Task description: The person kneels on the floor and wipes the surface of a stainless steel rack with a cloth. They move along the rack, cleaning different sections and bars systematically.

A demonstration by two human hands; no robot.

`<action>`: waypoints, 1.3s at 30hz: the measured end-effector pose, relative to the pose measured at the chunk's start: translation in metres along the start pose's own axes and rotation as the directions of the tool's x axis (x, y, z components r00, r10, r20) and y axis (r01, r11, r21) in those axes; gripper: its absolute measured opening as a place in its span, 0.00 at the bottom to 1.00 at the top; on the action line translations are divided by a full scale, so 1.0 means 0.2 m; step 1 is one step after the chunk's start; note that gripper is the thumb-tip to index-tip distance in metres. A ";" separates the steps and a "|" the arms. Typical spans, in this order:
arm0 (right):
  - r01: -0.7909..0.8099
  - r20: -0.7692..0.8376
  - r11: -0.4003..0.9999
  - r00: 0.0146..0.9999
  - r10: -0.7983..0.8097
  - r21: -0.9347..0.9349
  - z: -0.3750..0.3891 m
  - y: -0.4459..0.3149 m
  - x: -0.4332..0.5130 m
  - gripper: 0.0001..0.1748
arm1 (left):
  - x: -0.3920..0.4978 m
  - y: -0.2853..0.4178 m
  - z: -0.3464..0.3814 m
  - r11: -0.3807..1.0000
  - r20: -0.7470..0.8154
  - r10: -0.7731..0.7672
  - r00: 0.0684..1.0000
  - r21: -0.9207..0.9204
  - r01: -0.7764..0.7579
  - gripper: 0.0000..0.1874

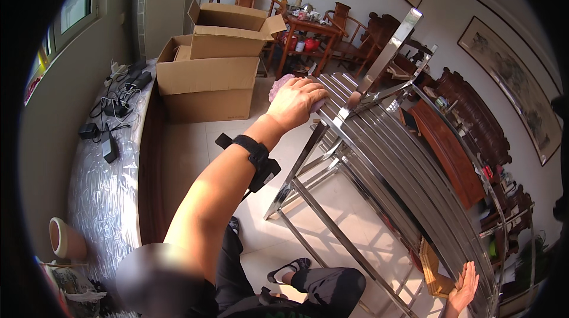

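Note:
A shiny metal rack (391,158) with long parallel slats and square-tube legs stands before me. My left hand (298,98) presses a pink cloth (279,87) against the upper left end of the slats, its fingers curled over the cloth. At the lower right, my right hand (464,284) lies with extended fingers against the outer slats; no object shows in it. Below the slats, beside that hand, is a yellow-brown object (430,269) that I cannot identify.
Stacked open cardboard boxes (206,80) stand at the upper left. A plastic-covered ledge (104,189) bears black adapters (109,144), cables and a pot (66,238). Beyond the rack are a wooden tea table (311,27), carved chairs (349,38) and a reddish wooden panel (449,158).

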State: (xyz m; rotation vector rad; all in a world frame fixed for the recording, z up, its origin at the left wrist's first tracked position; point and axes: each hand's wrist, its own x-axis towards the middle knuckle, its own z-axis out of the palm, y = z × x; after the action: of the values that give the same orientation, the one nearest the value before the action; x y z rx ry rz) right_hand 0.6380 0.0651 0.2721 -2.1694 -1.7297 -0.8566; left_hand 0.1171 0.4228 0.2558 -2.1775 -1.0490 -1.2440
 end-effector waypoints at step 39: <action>0.051 -0.188 0.997 0.980 -0.060 -0.051 0.10 0.05 -0.01 0.19 | -0.02 0.07 0.02 0.998 -0.095 -0.058 0.994 -0.018 0.057 0.23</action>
State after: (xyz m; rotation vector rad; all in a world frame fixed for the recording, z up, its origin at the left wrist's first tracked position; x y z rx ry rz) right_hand 0.6525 0.0709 0.2561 -2.0016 -1.6986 -1.0888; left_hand 0.1280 0.4151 0.2510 -2.0902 -1.0728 -1.3724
